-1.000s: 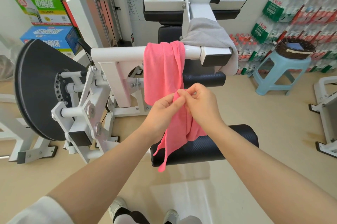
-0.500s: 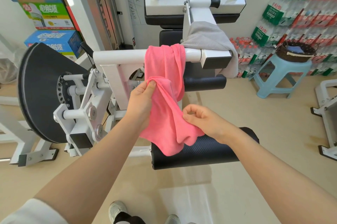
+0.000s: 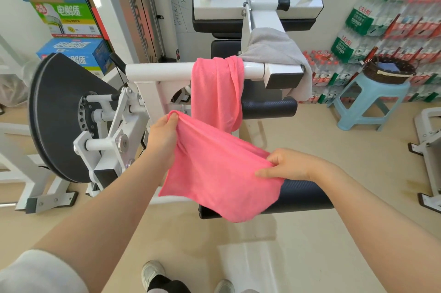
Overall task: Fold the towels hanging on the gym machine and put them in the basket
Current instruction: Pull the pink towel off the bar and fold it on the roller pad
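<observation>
My left hand (image 3: 164,135) and right hand (image 3: 286,165) each pinch an edge of the pink towel (image 3: 214,145) (soft, wrinkled), its upper end draped over the machine's white bar (image 3: 157,71).

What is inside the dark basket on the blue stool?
Inside the basket, which stands on the blue stool, a blue folded cloth shows, with a pale strip at its front edge. The basket's wall hides whatever lies lower down.
</observation>
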Motion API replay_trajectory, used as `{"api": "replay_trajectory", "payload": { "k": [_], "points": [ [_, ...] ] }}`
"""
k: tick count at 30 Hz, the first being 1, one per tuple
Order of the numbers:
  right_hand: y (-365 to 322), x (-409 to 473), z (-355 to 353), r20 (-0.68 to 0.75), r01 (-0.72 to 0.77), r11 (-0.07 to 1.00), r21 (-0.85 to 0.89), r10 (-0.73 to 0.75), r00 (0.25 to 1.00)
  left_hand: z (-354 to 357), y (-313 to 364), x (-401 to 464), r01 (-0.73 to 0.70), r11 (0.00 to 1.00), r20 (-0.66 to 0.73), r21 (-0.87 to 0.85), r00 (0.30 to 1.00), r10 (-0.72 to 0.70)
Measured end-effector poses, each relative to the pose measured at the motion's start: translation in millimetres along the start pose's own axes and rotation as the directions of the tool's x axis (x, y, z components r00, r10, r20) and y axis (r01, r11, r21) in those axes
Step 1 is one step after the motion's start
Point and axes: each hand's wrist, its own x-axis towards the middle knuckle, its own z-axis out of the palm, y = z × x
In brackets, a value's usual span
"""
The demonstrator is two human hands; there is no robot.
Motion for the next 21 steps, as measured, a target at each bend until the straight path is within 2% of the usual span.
{"api": "replay_trajectory", "payload": {
  "k": [2, 3, 7, 10, 14, 16, 18, 20, 21],
  "points": [
    [5, 1, -4, -0.197, 0.057, 0.968, -0.246, -0.108, 0.975, -3, -5, -2, 0.010, 1.000, 0.009, 0.011, 1.000, -0.010],
    [8, 1, -5, -0.278, 0.073, 0.950, -0.304, -0.162, 0.947, -4, -6, -3, 0.015, 1.000, 0.020, 0.001, 1.000, -0.015],
    [12, -6, -3, -0.510, 0.049, 0.887, -0.460, -0.309, 0.803, -11, -7, -1, 0.055, 0.998, 0.055, -0.021, 0.997, -0.053],
    [17, -7, -4, -0.610, 0.048, 0.893, -0.447, -0.343, 0.714, -11, -7, -4, 0.080, 0.996, 0.066, -0.045, 0.995, -0.076],
    [17, -9, -15, -0.611, 0.072, 0.896, -0.437, -0.355, 0.707, -14, -5, -6, 0.087, 0.992, 0.159, -0.086, 0.985, -0.073],
    [18, -6, -22, -0.566, -0.008, 0.894, -0.448, -0.277, 0.776, -15, -3, -4, 0.084, 0.992, 0.181, -0.091, 0.981, -0.067],
    [23, 1, -27, -0.488, -0.077, 0.928, -0.364, -0.119, 0.865, -15, -2, -2, 0.078, 0.993, 0.216, -0.089, 0.975, -0.057],
    [27, 6, -27, -0.427, -0.036, 0.999, -0.034, 0.018, 0.904, -13, -1, 1, 0.090, 0.991, 0.230, -0.098, 0.971, -0.066],
    [27, 7, -25, -0.421, 0.005, 0.986, 0.168, 0.067, 0.905, -13, 0, 5, 0.099, 0.990, 0.217, -0.104, 0.973, -0.074]
  ]
}}
